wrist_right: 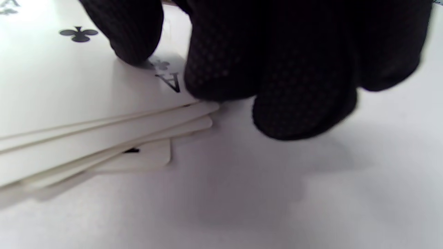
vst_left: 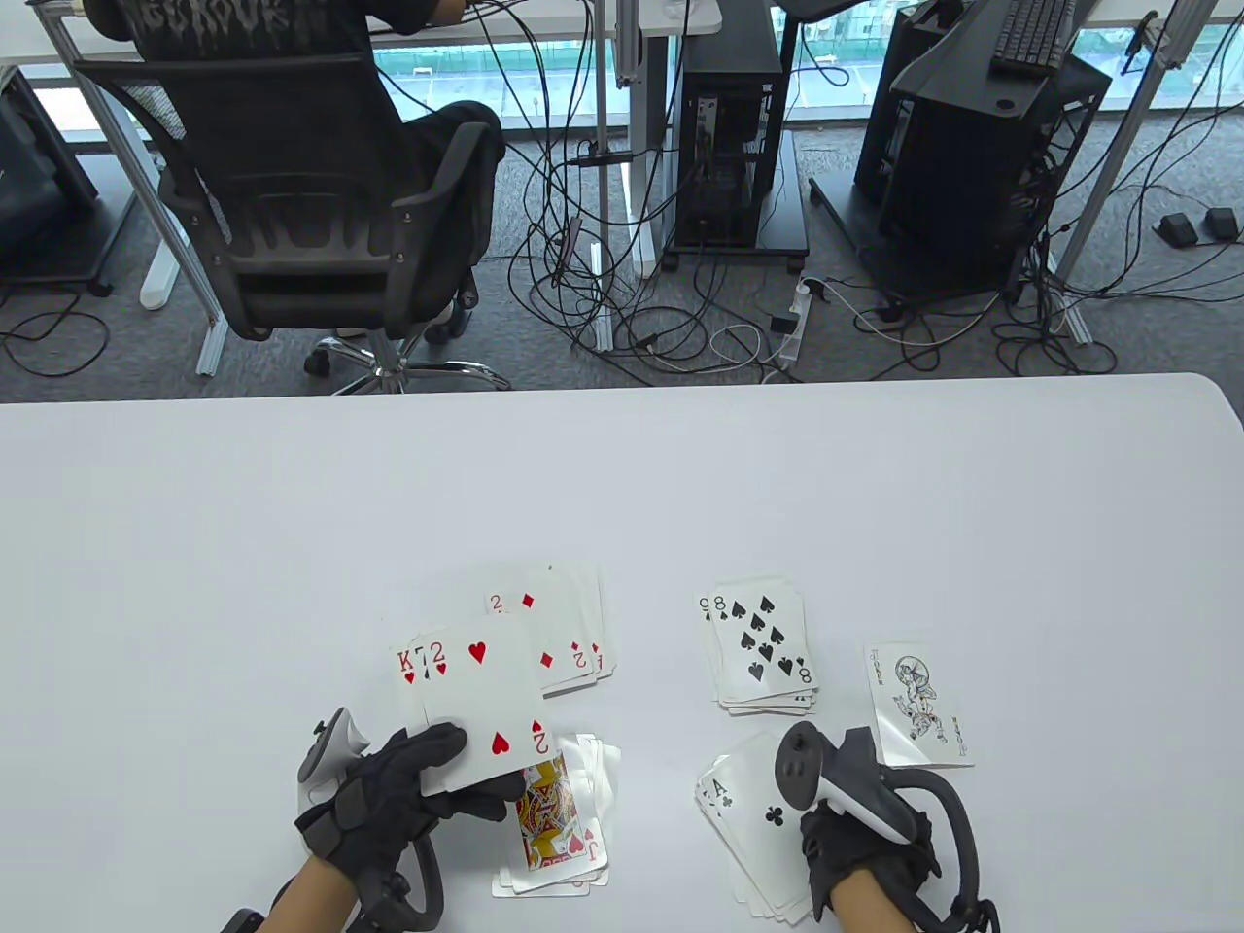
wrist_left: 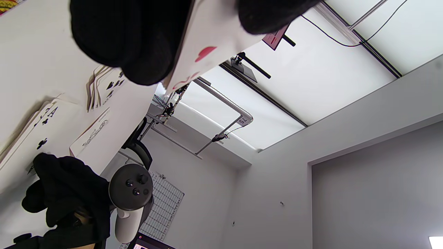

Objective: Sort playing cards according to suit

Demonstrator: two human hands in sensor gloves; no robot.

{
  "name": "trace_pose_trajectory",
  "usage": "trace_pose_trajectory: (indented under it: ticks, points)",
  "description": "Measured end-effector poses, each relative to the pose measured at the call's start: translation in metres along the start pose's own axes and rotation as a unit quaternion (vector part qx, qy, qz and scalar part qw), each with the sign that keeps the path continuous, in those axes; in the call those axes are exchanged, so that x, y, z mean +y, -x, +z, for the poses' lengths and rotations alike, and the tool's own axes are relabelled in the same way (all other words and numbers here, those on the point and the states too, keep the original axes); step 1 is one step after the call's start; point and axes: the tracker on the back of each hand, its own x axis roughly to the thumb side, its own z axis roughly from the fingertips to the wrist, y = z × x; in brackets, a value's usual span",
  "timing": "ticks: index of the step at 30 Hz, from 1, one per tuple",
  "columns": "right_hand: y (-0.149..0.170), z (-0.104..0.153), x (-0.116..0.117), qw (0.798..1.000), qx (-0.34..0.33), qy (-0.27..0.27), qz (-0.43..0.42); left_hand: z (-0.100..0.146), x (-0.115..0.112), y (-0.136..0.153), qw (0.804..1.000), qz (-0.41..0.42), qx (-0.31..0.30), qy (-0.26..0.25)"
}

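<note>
Table view: no container is in sight; the cards lie in loose face-up piles on the white surface point(vst_left: 622, 486). The left hand point(vst_left: 408, 792), in a black sensor glove, pinches a small fan of heart cards point(vst_left: 466, 695) between thumb and fingers, the two of hearts on top with a seven and a king showing behind it. Just beside that hand lies a pile topped by the jack of hearts point(vst_left: 556, 821). Farther from the person sits the diamond pile point(vst_left: 554, 632), with a two of diamonds on top. To the right lies the spade pile point(vst_left: 763, 651) under an eight of spades, and just beside it a single joker card point(vst_left: 916, 705).

The right hand point(vst_left: 865, 846) rests on the club pile point(vst_left: 758, 826), topped by the ace of clubs. In the right wrist view its curled fingers point(wrist_right: 221, 62) press on the near corner of the ace point(wrist_right: 86, 76), the fingertips close together, one tip on the bare surface beside the stack.

Beyond the surface are a grey carpet, a black mesh office chair point(vst_left: 292, 194) with a person seated in it, tangled cables point(vst_left: 680, 311) and black computer towers point(vst_left: 729, 126).
</note>
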Motion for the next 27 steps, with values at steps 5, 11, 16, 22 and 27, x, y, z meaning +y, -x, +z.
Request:
trace_pose_trajectory:
  ticks: [5, 11, 16, 22, 27]
  points:
    - [-0.008, 0.005, -0.019, 0.999, -0.008, 0.035, -0.019, 0.0, 0.0, 0.0, 1.0, -0.002, 0.0, 0.003]
    - [-0.037, 0.019, -0.051, 0.956, -0.174, 0.15, -0.184, -0.001, 0.0, 0.001, 1.0, -0.002, 0.002, 0.007]
    - [-0.073, 0.024, -0.064, 0.903, -0.26, 0.186, -0.286, -0.001, 0.001, 0.0, 1.0, -0.006, 0.001, 0.011]
    - [-0.112, 0.021, -0.072, 0.839, -0.328, 0.222, -0.374, -0.002, 0.001, 0.0, 1.0, -0.008, 0.001, 0.013]
    - [-0.144, 0.015, -0.07, 0.823, -0.357, 0.212, -0.388, -0.002, 0.001, 0.0, 1.0, -0.01, -0.001, 0.013]
